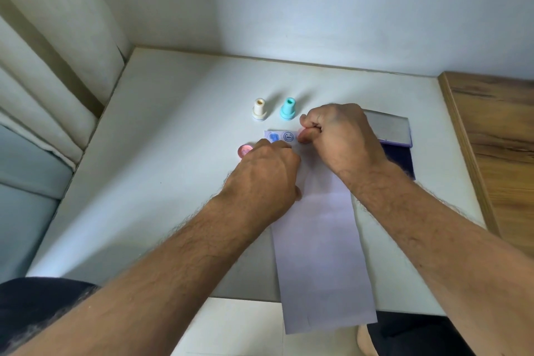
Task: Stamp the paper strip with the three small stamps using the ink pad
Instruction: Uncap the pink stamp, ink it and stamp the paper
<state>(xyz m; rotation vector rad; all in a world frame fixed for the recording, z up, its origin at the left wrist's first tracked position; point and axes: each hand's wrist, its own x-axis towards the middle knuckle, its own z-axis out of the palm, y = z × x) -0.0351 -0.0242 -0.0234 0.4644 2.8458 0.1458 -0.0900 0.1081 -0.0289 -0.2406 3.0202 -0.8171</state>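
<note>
The right hand pinches a pink stamp onto the strip beside two prints, the left hand's fingers pressing the strip flat just beside it; any tilt could smear it.

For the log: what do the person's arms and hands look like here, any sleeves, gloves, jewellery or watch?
Both forearms are bare and hairy right down to the frame edge, with no sleeves in view. The left hand and right hand wear no gloves, and no rings, watch or wristband show on the visible sides.
</note>
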